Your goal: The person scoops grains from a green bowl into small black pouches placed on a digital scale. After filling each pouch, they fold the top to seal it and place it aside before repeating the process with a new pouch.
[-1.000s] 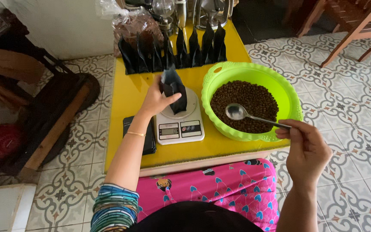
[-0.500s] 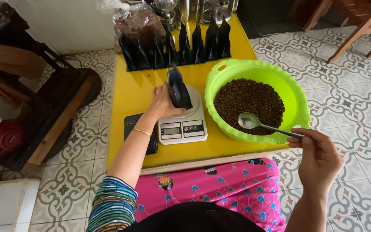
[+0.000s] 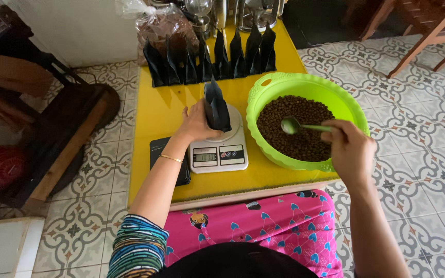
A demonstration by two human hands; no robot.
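Yellow table (image 3: pixel 155 110) on patterned floor tiles (image 3: pixel 413 118)

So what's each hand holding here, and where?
Left hand grips the black pouch by its side, on the scale. Right hand holds the spoon by its handle end.

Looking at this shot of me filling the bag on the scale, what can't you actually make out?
Head view only:
- Inside of the black pouch: its mouth faces away, the fill level hidden.
- Scale platform: covered by the pouch and the left hand.
- Spoon bowl: too small to tell if loaded.
- Spoon handle end: inside the right hand.
- Metal items at the table's far end: cut by the top edge.
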